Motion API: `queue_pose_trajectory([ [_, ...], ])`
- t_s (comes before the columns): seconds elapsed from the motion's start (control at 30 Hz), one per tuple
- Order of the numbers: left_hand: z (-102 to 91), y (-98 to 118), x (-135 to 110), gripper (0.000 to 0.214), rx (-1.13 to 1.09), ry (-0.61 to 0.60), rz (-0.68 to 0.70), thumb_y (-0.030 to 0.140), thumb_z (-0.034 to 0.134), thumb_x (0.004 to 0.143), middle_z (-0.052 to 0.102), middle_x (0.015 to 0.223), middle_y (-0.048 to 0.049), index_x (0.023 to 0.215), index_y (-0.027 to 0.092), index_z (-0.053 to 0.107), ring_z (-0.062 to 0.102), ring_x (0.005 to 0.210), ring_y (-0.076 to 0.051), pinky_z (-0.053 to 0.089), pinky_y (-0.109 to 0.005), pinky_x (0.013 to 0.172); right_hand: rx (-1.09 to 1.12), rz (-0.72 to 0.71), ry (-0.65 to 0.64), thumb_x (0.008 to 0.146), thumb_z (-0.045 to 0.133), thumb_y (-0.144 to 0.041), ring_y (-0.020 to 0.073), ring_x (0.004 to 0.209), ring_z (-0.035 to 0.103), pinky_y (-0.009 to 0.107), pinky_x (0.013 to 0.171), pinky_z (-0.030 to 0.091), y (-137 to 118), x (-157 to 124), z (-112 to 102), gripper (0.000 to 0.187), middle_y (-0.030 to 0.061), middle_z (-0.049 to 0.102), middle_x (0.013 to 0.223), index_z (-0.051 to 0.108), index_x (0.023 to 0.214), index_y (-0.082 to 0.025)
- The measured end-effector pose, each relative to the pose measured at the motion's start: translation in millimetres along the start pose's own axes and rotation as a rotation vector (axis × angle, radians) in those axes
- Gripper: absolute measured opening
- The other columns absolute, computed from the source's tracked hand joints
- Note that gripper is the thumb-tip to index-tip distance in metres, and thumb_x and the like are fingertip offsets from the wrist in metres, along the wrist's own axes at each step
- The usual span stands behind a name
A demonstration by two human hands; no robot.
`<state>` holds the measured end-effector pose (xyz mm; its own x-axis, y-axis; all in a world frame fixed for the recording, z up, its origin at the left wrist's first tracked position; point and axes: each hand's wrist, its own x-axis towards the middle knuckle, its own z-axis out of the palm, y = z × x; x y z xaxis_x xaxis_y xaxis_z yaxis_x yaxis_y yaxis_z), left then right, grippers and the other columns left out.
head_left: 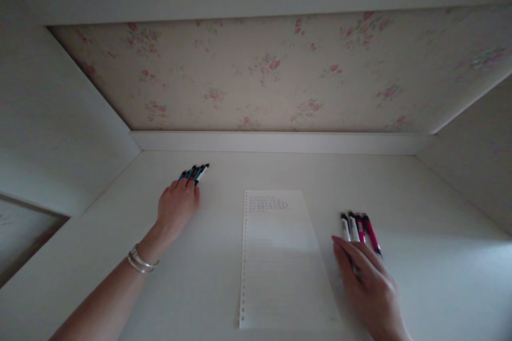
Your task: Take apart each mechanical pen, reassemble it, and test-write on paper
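Observation:
My left hand reaches to the far left of the white desk, its fingers curled down over a bunch of pens with white, green, red and blue barrels. Their lower ends are hidden under the fingers. My right hand is at the near right, fingers drawn together, beside a row of pens: two white ones and two pink ones, with black ends pointing away. The hand covers the lower part of some. A small dark thing shows between thumb and fingers, too unclear to name.
A loose-leaf sheet with punched holes along its left edge and several handwritten lines at the top lies between the hands. The white desk meets a raised back ledge and side panels. Floral wallpaper covers the wall behind.

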<state>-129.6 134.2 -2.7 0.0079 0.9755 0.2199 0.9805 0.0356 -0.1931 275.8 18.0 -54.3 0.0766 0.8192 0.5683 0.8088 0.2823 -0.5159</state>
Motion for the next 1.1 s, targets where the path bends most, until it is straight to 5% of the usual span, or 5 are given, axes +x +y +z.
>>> queue_pose_trajectory([
  [0.47, 6.4, -3, 33, 0.039, -0.018, -0.227, -0.088, 0.023, 0.038, 0.096, 0.071, 0.103, -0.0259, 0.105, 0.003, 0.070, 0.072, 0.090, -0.038, 0.057, -0.045, 0.073, 0.130, -0.189, -0.147, 0.095, 0.061, -0.016, 0.0182, 0.073, 0.067, 0.028, 0.066, 0.055, -13, 2, -1, 0.019, 0.0060, 0.069, 0.084, 0.072, 0.110, -0.020],
  [0.6, 2.9, 4, 32, 0.038, -0.081, -0.239, -0.085, 0.012, 0.035, 0.093, 0.069, 0.104, -0.0297, 0.105, 0.001, 0.069, 0.071, 0.092, -0.038, 0.055, -0.045, 0.075, 0.140, -0.171, -0.141, 0.095, 0.060, -0.014, 0.0182, 0.073, 0.066, 0.028, 0.065, 0.056, -15, 2, -3, 0.018, 0.0069, 0.068, 0.084, 0.072, 0.107, -0.019],
  [0.73, -13.8, 17, 20, 0.042, -0.210, -0.195, -0.055, 0.022, 0.029, 0.100, 0.063, 0.115, -0.0316, 0.114, 0.000, 0.062, 0.067, 0.101, -0.039, 0.052, -0.046, 0.080, 0.202, -0.094, -0.156, 0.096, 0.059, -0.014, 0.0170, 0.072, 0.065, 0.021, 0.051, 0.052, -16, -1, -3, 0.019, 0.0069, 0.066, 0.084, 0.071, 0.110, -0.020],
  [0.97, -51.5, 68, -43, 0.045, -0.684, -0.321, 0.076, 0.044, 0.025, 0.105, 0.061, 0.074, -0.0021, 0.089, 0.019, 0.059, 0.062, 0.069, -0.018, 0.048, -0.026, 0.064, 0.428, 0.091, -0.262, 0.099, 0.054, -0.020, 0.0150, 0.068, 0.065, 0.017, 0.043, 0.049, -59, -7, 5, 0.019, 0.0040, 0.066, 0.081, 0.068, 0.110, -0.025],
  [1.1, -55.7, 109, -86, 0.047, -1.470, -0.583, -0.098, 0.060, 0.038, 0.098, 0.047, 0.065, 0.0033, 0.082, 0.019, 0.055, 0.048, 0.060, -0.015, 0.039, -0.024, 0.056, 0.493, -0.052, -0.456, 0.098, 0.057, -0.026, 0.0176, 0.076, 0.066, 0.030, 0.071, 0.060, -89, 1, 14, 0.045, 0.0061, 0.068, 0.095, 0.050, 0.142, -0.026],
])
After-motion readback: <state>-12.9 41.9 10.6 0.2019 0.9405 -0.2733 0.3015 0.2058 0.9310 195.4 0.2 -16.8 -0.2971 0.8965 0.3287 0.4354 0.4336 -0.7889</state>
